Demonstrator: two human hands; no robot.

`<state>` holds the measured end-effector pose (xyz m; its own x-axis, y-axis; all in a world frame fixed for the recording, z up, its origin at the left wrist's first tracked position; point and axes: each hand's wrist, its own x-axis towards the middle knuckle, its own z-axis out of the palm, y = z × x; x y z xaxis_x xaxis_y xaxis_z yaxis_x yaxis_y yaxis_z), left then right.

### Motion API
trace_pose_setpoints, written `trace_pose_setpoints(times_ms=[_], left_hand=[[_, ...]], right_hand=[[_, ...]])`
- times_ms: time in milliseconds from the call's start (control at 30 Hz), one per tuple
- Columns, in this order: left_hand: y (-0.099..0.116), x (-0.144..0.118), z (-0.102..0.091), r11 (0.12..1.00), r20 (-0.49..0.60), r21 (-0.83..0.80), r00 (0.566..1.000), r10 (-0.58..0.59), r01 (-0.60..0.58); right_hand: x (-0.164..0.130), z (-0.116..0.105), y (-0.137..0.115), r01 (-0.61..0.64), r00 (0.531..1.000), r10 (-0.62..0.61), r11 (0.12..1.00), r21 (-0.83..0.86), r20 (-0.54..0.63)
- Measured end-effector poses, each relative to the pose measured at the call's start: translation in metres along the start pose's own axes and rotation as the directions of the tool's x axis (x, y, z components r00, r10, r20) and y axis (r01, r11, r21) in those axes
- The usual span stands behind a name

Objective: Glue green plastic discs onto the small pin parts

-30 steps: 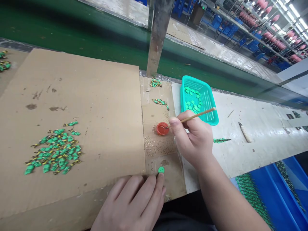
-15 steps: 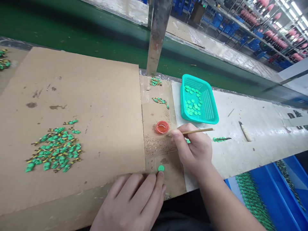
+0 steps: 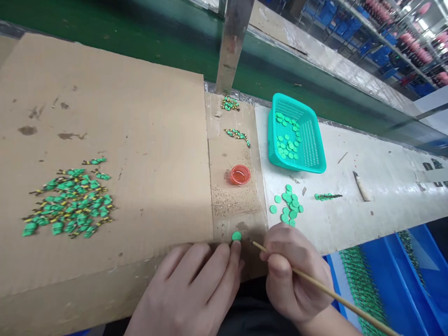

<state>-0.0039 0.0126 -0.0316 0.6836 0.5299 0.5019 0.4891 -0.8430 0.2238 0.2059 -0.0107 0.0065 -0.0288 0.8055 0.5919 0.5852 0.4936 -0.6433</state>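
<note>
My left hand (image 3: 196, 284) rests at the front edge of the work surface, fingers together, its index fingertip pressed on the near rim of a green button (image 3: 236, 236). The thumb is mostly hidden beneath. Held in my closed right hand (image 3: 297, 270) is a thin wooden stick (image 3: 331, 293), whose dark tip points at the button from a short way to its right. Beyond both hands stands a small red cup (image 3: 240, 175) with amber liquid in it. Loose green buttons (image 3: 290, 203) lie just past my right hand.
A turquoise basket (image 3: 317, 140) holds more green buttons. Many green, yellow and black pieces (image 3: 79, 203) are heaped on the cardboard (image 3: 150, 126) at left, with smaller groups (image 3: 230, 103) near the metal post (image 3: 233, 44). Blue bins (image 3: 380, 275) stand below the table's right edge.
My right hand has come from beside the red cup down toward the button, swinging the stick's tip leftward and uncovering the loose buttons. My left fingertip stays on its button; the view has shifted.
</note>
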Motion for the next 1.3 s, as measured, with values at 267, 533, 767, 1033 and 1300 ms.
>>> trace_pose_setpoints(times_ms=[267, 533, 767, 1033, 1300], left_hand=[[0.0012, -0.0012, -0.0016, 1.000, 0.026, -0.010, 1.000, -0.001, 0.001], [0.0046, -0.0045, 0.0010, 1.000, 0.014, -0.006, 0.999, -0.029, 0.029], [0.0029, -0.0012, -0.0034, 1.000, 0.027, -0.011, 0.999, -0.022, 0.022], [0.0025, -0.0040, -0.0015, 1.000, 0.015, 0.004, 0.999, -0.029, 0.029], [0.0030, 0.0003, -0.0015, 1.000, 0.014, -0.002, 1.000, -0.017, 0.017]], right_hand=[[0.0021, 0.0056, 0.0014, 0.020, 0.999, -0.019, 1.000, -0.018, 0.027], [-0.0008, 0.0050, 0.0008, 0.008, 1.000, -0.008, 1.000, -0.011, 0.031], [0.0003, 0.0055, 0.0007, 0.002, 1.000, -0.002, 1.000, -0.011, 0.031], [-0.0019, 0.0040, 0.0016, -0.012, 0.999, 0.013, 1.000, -0.010, 0.049], [-0.0064, 0.0053, 0.0036, 0.013, 1.000, -0.013, 1.000, -0.013, -0.020]])
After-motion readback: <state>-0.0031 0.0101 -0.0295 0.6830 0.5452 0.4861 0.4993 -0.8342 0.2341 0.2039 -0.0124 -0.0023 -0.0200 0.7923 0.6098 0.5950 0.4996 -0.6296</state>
